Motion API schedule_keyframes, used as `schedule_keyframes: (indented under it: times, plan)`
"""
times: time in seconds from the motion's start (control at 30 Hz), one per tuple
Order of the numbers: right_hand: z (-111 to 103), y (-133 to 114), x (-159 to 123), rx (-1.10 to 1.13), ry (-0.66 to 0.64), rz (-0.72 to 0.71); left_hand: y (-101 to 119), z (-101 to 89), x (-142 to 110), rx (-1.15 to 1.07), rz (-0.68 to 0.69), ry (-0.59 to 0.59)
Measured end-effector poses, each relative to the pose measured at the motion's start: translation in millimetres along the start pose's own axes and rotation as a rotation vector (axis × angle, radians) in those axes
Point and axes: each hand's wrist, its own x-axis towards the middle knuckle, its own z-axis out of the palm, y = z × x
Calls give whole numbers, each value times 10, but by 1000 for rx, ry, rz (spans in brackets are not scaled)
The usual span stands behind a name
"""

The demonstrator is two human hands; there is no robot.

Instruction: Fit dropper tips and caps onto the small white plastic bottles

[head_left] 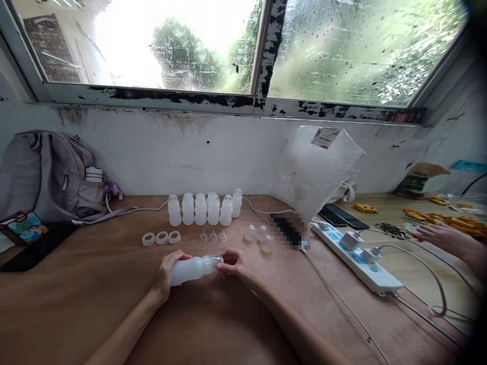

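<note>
A milky white baby bottle (187, 270) with a clear cap lies sideways between my hands, above the brown table. My left hand (167, 268) is wrapped round its base end. At the other end, the fingers of my right hand (233, 263) are closed on the clear cap (213, 262). Just beyond stand three white collar rings (162, 238) in a row, three clear nipples (213, 235), and several clear caps (266, 245). Behind them is a group of upright capped baby bottles (201, 209).
A white power strip (355, 258) with plugs and cables lies right of my hands, near phones (344, 217) and a plastic bag (317, 170). A grey backpack (49, 172) sits at left. Another person's hand (441, 238) reaches towards yellow parts (452, 220) at far right.
</note>
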Motion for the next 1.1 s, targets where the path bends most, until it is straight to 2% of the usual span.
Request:
schedule_keyframes:
  times: [0.23, 0.37, 0.43, 0.5, 0.6, 0.7, 0.93, 1.1]
  plan:
    - [-7, 64, -17, 62, -36, 4, -15, 47, -29, -51, -108, 118]
    - [-6, 115, 14, 74, -66, 17, 63, 62, -52, -30, -113, 167]
    - [-9, 134, 35, 68, -67, 25, 102, 69, -67, -5, -104, 153]
    - [-14, 148, 51, 51, -59, 24, 128, 77, -79, 22, -70, 105]
    - [-17, 164, 71, 5, -39, -6, 134, 73, -77, 50, 55, 22]
    - [0, 166, 103, -51, -3, -36, 107, 37, -33, 73, 166, -8]
    - [82, 160, 239, -89, 48, -81, 41, -42, 96, 113, 251, 22]
    - [141, 182, 319, -72, 172, -118, 33, -16, 86, 158, 284, 72]
